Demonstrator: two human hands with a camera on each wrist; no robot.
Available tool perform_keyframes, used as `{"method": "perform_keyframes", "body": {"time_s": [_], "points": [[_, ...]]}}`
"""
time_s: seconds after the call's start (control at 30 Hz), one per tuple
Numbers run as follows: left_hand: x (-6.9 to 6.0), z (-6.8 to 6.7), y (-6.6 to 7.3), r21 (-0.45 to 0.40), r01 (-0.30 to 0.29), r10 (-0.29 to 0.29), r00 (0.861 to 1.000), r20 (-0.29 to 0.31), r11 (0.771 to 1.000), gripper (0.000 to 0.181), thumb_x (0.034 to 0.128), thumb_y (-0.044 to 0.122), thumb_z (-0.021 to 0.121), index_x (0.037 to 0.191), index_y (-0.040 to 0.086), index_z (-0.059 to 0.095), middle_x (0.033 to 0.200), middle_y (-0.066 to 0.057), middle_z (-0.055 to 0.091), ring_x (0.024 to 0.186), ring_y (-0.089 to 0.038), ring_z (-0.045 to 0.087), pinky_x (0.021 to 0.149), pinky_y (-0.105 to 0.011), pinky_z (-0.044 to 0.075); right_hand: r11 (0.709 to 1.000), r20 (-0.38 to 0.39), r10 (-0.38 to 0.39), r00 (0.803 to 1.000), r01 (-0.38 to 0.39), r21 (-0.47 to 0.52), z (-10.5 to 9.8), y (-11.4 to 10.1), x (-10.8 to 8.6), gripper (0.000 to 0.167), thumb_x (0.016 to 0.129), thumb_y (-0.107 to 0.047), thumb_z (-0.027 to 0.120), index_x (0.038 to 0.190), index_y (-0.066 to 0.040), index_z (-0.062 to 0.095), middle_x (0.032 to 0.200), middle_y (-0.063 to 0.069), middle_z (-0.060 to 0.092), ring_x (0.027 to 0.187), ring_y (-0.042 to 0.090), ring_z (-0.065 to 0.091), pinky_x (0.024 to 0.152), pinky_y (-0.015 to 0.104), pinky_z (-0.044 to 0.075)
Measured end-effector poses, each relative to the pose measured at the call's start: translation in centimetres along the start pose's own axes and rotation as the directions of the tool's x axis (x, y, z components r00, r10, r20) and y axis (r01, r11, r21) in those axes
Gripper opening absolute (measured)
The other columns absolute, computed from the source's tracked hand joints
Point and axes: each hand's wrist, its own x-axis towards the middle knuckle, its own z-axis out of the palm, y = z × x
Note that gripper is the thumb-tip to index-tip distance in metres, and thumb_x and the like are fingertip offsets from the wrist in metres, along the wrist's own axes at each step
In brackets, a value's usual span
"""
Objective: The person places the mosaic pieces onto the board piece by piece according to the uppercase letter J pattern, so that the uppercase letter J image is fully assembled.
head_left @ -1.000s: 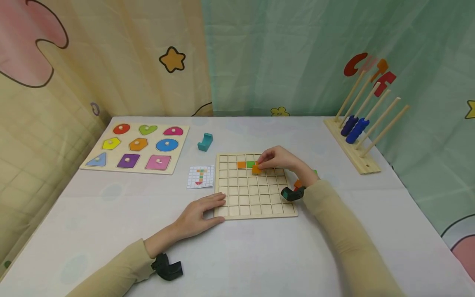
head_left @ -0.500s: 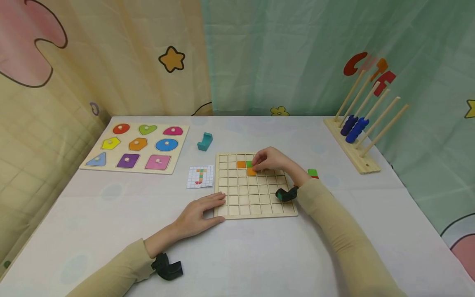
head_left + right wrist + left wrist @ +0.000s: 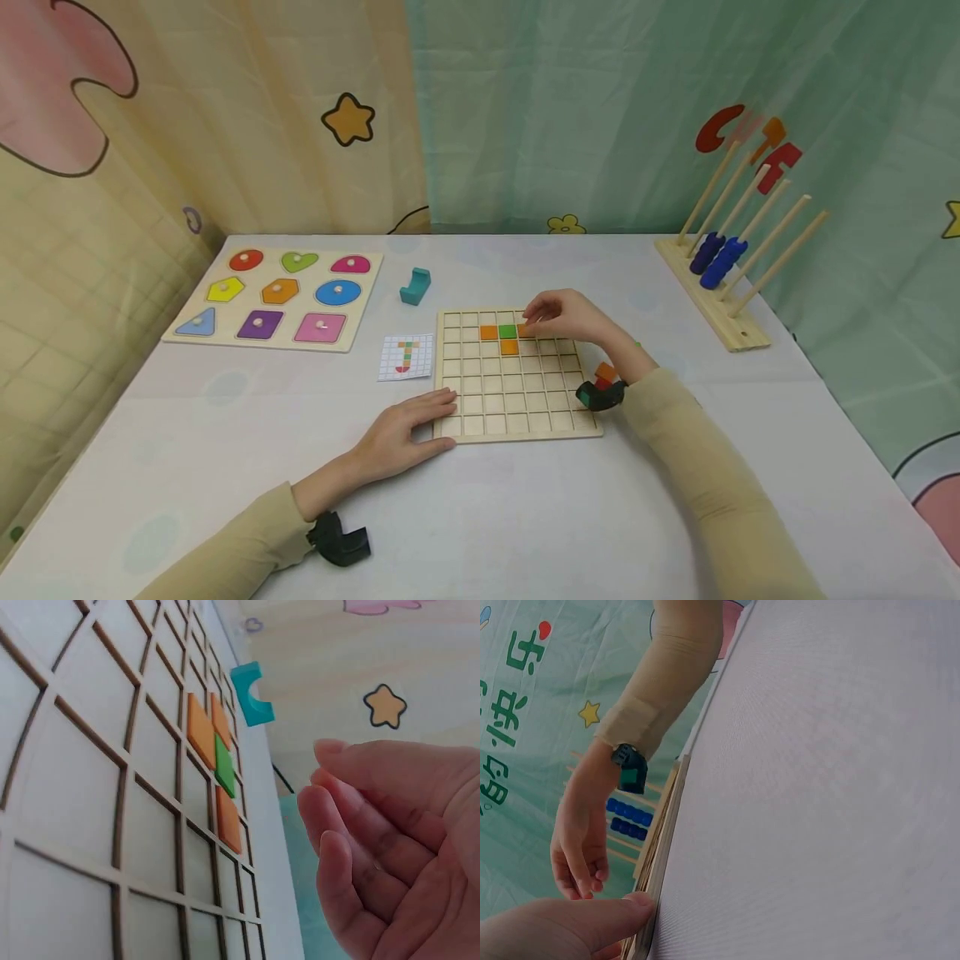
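Note:
My left hand (image 3: 397,433) rests with straight fingers on the left edge of a wooden grid board (image 3: 487,404); in the left wrist view its thumb (image 3: 619,919) lies along the board's edge. Over the upper right of the board is my right hand (image 3: 568,317), fingers loosely bent. Nothing shows between those fingers in the right wrist view. Set in the grid are a green tile (image 3: 507,332), an orange tile (image 3: 488,332) to its left, another below it (image 3: 509,347) and a third orange tile (image 3: 228,819) to its right, partly hidden by the hand in the head view.
A pattern card (image 3: 387,368) lies left of the board. Loose orange (image 3: 605,371) and red (image 3: 602,384) tiles lie under my right wrist. Farther off are a teal block (image 3: 415,287), a shape puzzle (image 3: 247,304) and a peg stand (image 3: 738,333) with blue beads.
An orange tile that my right fingers held now sits in the cell below the green one. The right hand has let go and moved up and right. My left hand stays put.

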Motion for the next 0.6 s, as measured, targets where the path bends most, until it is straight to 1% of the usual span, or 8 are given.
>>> {"method": "perform_keyframes", "body": {"time_s": [0.2, 0.33, 0.5, 0.6], "points": [[0.0, 0.1, 0.0, 0.002, 0.003, -0.003, 1.0, 0.003, 1.0, 0.052, 0.0808, 0.026, 0.075, 0.125, 0.003, 0.061, 0.136, -0.005, 0.051, 0.128, -0.02, 0.044, 0.103, -0.042, 0.038, 0.995, -0.057, 0.054, 0.997, -0.049, 0.081, -2.9, 0.2, -2.8, 0.035, 0.086, -0.023, 0.07, 0.11, 0.002, 0.063, 0.099, 0.009, 0.066, 0.09, 0.022, 0.063, 0.083, 0.037, 0.05], [0.0, 0.0, 0.0, 0.005, 0.004, -0.004, 1.0, 0.003, 1.0, 0.052, 0.0808, 0.027, 0.075, 0.125, 0.003, 0.061, 0.136, -0.006, 0.051, 0.128, -0.02, 0.044, 0.103, -0.043, 0.037, 0.991, -0.112, 0.078, 0.991, -0.065, 0.116, -4.5, 1.0, -4.5, 0.039, 0.087, -0.025, 0.068, 0.112, 0.004, 0.06, 0.1, 0.01, 0.066, 0.091, 0.026, 0.063, 0.084, 0.032, 0.05], [0.1, -0.1, 0.0, 0.007, 0.001, -0.001, 1.0, -0.002, 1.0, 0.051, 0.0809, 0.027, 0.074, 0.124, 0.003, 0.061, 0.136, -0.006, 0.051, 0.128, -0.02, 0.044, 0.104, -0.043, 0.037, 0.99, -0.167, 0.103, 0.981, -0.084, 0.114, -5.8, 2.4, -6.1, 0.041, 0.089, -0.027, 0.067, 0.114, 0.004, 0.059, 0.101, 0.007, 0.067, 0.088, 0.017, 0.063, 0.082, 0.023, 0.05], [0.1, -0.1, 0.0, 0.011, -0.001, 0.001, 1.0, -0.004, 1.0, 0.051, 0.0808, 0.027, 0.074, 0.124, 0.003, 0.061, 0.136, -0.006, 0.052, 0.128, -0.02, 0.044, 0.103, -0.043, 0.037, 0.989, -0.177, 0.112, 0.978, -0.091, 0.119, -6.0, 3.1, -6.8, 0.041, 0.089, -0.027, 0.066, 0.115, 0.005, 0.058, 0.1, 0.007, 0.067, 0.087, 0.015, 0.063, 0.081, 0.02, 0.05]]}}
